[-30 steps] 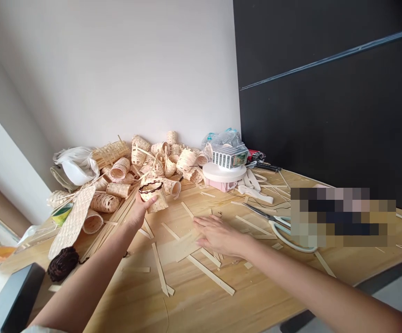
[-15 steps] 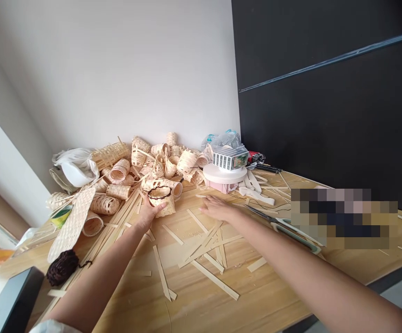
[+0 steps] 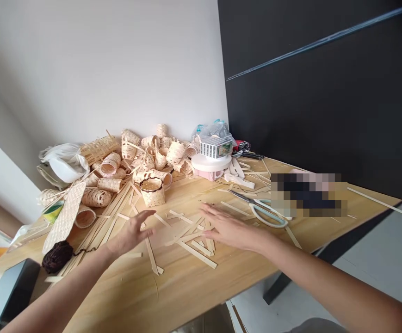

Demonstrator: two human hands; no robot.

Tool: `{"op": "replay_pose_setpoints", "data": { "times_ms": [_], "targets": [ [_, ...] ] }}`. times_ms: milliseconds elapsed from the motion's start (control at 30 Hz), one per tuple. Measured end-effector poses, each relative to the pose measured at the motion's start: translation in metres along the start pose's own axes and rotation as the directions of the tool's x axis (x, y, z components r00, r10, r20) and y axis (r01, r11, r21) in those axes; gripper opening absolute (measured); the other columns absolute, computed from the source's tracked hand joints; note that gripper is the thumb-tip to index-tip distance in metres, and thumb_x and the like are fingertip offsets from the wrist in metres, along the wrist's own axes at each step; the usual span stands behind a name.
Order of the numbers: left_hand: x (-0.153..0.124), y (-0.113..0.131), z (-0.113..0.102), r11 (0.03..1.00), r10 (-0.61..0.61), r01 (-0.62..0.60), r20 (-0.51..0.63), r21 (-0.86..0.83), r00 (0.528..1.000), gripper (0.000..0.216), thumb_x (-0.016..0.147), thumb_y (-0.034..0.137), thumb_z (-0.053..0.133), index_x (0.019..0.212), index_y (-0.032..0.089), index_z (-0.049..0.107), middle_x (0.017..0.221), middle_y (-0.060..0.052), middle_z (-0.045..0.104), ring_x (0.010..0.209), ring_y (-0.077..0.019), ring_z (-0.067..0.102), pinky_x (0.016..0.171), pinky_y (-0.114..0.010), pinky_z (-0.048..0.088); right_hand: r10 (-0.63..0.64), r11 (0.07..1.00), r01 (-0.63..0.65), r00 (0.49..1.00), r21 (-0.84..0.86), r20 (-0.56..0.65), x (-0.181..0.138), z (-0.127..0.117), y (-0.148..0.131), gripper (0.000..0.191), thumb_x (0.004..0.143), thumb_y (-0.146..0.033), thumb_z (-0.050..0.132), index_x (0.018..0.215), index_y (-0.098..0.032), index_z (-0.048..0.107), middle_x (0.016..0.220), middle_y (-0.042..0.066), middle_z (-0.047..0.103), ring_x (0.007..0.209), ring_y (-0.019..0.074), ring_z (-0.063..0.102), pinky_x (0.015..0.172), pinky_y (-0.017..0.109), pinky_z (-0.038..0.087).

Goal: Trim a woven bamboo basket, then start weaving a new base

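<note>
My left hand (image 3: 133, 232) is open above the wooden table, its thumb apart from the fingers and nothing in it. Just beyond it stands a small woven basket (image 3: 154, 199) with a dark brown cord round its rim, upright and untouched. My right hand (image 3: 226, 226) is open too, fingers stretched toward the left over loose flat strips (image 3: 195, 253). Several of these pale strips lie crossed between and in front of the hands. Scissors (image 3: 268, 213) with pale green handles rest beyond my right forearm, blades slightly apart.
A heap of woven baskets (image 3: 110, 164) lies along the wall, with a woven flat strip (image 3: 64, 217) and dark yarn ball (image 3: 58, 257) nearer left. A dark box (image 3: 11, 291) sits at the left edge. A white turntable (image 3: 211, 163) carries stacked packs. One right-hand patch is pixelated.
My left hand has let go of the brown-rimmed basket and drawn back toward me. My right hand has come nearer, over the strips. The whole view has shifted somewhat.
</note>
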State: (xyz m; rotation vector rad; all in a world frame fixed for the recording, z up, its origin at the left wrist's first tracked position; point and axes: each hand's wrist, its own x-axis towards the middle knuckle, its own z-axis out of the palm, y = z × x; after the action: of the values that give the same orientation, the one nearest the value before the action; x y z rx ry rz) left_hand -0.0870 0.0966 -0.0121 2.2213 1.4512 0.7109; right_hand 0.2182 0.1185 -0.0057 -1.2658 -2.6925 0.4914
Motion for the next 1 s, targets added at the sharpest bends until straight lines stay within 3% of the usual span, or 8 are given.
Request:
{"op": "replay_pose_setpoints", "data": {
  "times_ms": [100, 200, 300, 433, 533, 633, 767, 1000],
  "targets": [
    [-0.004, 0.014, 0.016, 0.934, 0.225, -0.268, 0.195, 0.237, 0.955, 0.088, 0.068, 0.067, 0.05, 0.136, 0.016, 0.027, 0.141, -0.017, 0.026, 0.13, -0.0322, 0.021, 0.105, -0.049, 0.021, 0.178, 0.979, -0.186, 0.979, -0.08, -0.096, -0.023, 0.004, 0.032, 0.066, 0.081, -0.039, 0.044, 0.136, -0.006, 0.029, 0.144, 0.015, 0.019, 0.132, 0.0246, 0.015, 0.107, 0.036, 0.018],
    [0.008, 0.018, 0.034, 0.894, 0.139, -0.253, 0.309, 0.369, 0.941, 0.091, 0.071, 0.068, 0.044, 0.139, 0.013, 0.017, 0.143, -0.021, 0.016, 0.131, -0.0352, 0.012, 0.103, -0.054, 0.018, 0.319, 0.923, -0.352, 0.926, -0.157, -0.203, -0.037, 0.013, 0.06, 0.059, 0.081, -0.038, 0.042, 0.132, -0.01, 0.036, 0.141, 0.016, 0.028, 0.129, 0.0282, 0.024, 0.103, 0.04, 0.025],
    [0.027, 0.021, 0.057, 0.879, 0.085, -0.22, 0.314, 0.423, 0.945, 0.083, 0.077, 0.066, 0.037, 0.139, 0.013, 0.018, 0.142, -0.021, 0.019, 0.131, -0.0343, 0.013, 0.103, -0.053, 0.019, 0.317, 0.912, -0.368, 0.912, -0.179, -0.26, -0.04, 0.022, 0.067, 0.05, 0.083, -0.036, 0.04, 0.126, -0.011, 0.044, 0.136, 0.016, 0.038, 0.128, 0.0291, 0.027, 0.103, 0.043, 0.025],
    [0.048, 0.04, 0.092, 0.872, 0.17, -0.271, 0.266, 0.408, 0.949, 0.072, 0.083, 0.059, 0.032, 0.137, 0.011, 0.024, 0.141, -0.02, 0.025, 0.131, -0.0312, 0.018, 0.105, -0.048, 0.022, 0.26, 0.929, -0.322, 0.919, -0.183, -0.296, -0.031, 0.028, 0.045, 0.044, 0.086, -0.031, 0.037, 0.125, -0.013, 0.046, 0.132, 0.014, 0.043, 0.125, 0.0264, 0.033, 0.103, 0.042, 0.024],
    [0.056, 0.06, 0.11, 0.869, 0.238, -0.331, 0.274, 0.368, 0.932, 0.07, 0.085, 0.054, 0.032, 0.135, 0.005, 0.027, 0.139, -0.024, 0.026, 0.131, -0.0299, 0.019, 0.106, -0.044, 0.022, 0.225, 0.941, -0.288, 0.925, -0.179, -0.307, -0.03, 0.023, 0.036, 0.042, 0.086, -0.033, 0.038, 0.125, -0.02, 0.046, 0.133, 0.008, 0.044, 0.123, 0.0205, 0.036, 0.101, 0.033, 0.028],
    [0.06, 0.074, 0.111, 0.86, 0.283, -0.386, 0.318, 0.335, 0.905, 0.077, 0.082, 0.059, 0.034, 0.136, 0.005, 0.024, 0.14, -0.025, 0.021, 0.131, -0.0307, 0.015, 0.106, -0.045, 0.021, 0.295, 0.914, -0.372, 0.884, -0.161, -0.363, -0.038, 0.01, 0.045, 0.039, 0.085, -0.03, 0.04, 0.122, -0.019, 0.049, 0.129, 0.009, 0.046, 0.118, 0.0216, 0.04, 0.096, 0.031, 0.032],
    [0.066, 0.081, 0.104, 0.834, 0.266, -0.414, 0.392, 0.364, 0.881, 0.084, 0.074, 0.066, 0.041, 0.138, 0.014, 0.022, 0.143, -0.021, 0.016, 0.131, -0.0359, 0.012, 0.103, -0.053, 0.018, 0.464, 0.836, -0.537, 0.801, -0.112, -0.38, -0.048, -0.004, 0.063, 0.032, 0.081, -0.03, 0.044, 0.106, -0.013, 0.058, 0.108, 0.016, 0.056, 0.1, 0.0278, 0.051, 0.082, 0.036, 0.039],
    [0.082, 0.086, 0.124, 0.819, 0.268, -0.397, 0.336, 0.415, 0.903, 0.066, 0.082, 0.06, 0.034, 0.133, 0.02, 0.033, 0.14, -0.018, 0.028, 0.13, -0.0325, 0.021, 0.102, -0.052, 0.021, 0.566, 0.81, -0.586, 0.77, 0.024, -0.294, -0.035, -0.018, 0.063, 0.028, 0.073, -0.024, 0.053, 0.1, -0.016, 0.058, 0.091, 0.013, 0.063, 0.088, 0.026, 0.058, 0.07, 0.032, 0.041]
  ]
}}
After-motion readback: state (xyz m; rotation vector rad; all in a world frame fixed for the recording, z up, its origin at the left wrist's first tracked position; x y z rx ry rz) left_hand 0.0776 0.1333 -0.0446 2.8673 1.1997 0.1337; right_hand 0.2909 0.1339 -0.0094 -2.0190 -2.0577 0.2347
